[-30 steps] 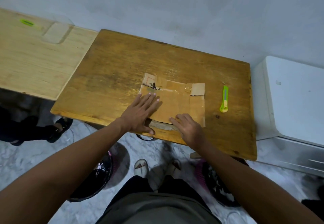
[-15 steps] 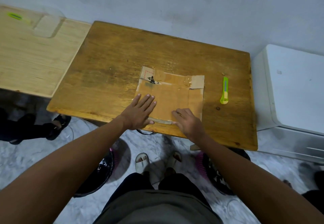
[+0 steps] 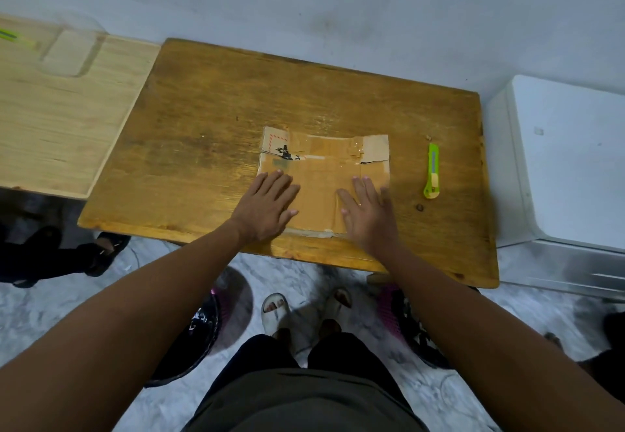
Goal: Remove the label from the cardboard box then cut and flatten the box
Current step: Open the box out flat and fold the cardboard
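Note:
A cardboard box (image 3: 321, 174) lies flat on the brown wooden table (image 3: 236, 110), near its front edge, with shiny tape across it and a black mark at its far left corner. My left hand (image 3: 267, 205) presses palm-down on the box's left side, fingers spread. On the box's right side rests my right hand (image 3: 368, 212), also flat with fingers apart. A green utility knife (image 3: 432, 170) lies on the table to the right of the box, apart from both hands.
A lighter wooden table (image 3: 57, 120) adjoins on the left, with a clear container (image 3: 69, 53) and a green item (image 3: 13, 38). A white cabinet (image 3: 568, 168) stands at the right. Another person's sandalled feet (image 3: 81, 252) are at the left; shoes lie under the table.
My right hand has moved from the box's near edge up onto its right side and flattened out. The left hand stays pressed on the left side. The near flap now lies flatter.

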